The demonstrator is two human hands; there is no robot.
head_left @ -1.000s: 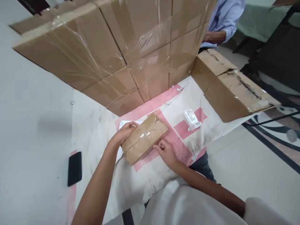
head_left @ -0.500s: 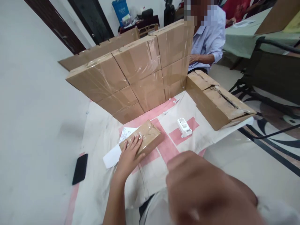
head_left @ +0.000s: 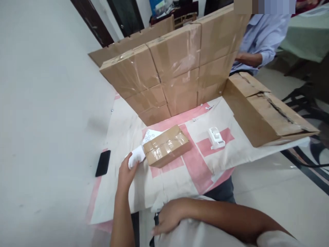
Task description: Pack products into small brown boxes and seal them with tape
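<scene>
A small brown parcel (head_left: 167,145) wrapped in clear tape lies on the cream and pink cloth (head_left: 195,164). My left hand (head_left: 126,173) is closed on the end of a white paper slip (head_left: 137,156) that sticks out beside the parcel's left end. A second printed sheet (head_left: 151,134) shows behind the parcel. My right hand (head_left: 164,216) rests low against my white shirt near the cloth's front edge, fingers loosely curled, with nothing visible in it.
A wall of taped cardboard boxes (head_left: 174,65) stands behind the cloth, and a torn long box (head_left: 267,111) closes the right side. A white tape dispenser (head_left: 216,138) sits right of the parcel. A black phone (head_left: 103,163) lies at the left. Another person's sleeve (head_left: 262,37) shows behind.
My left hand slid off the top of the parcel and closed on the white slip. My right hand dropped from in front of the camera to my shirt. The view shifted right.
</scene>
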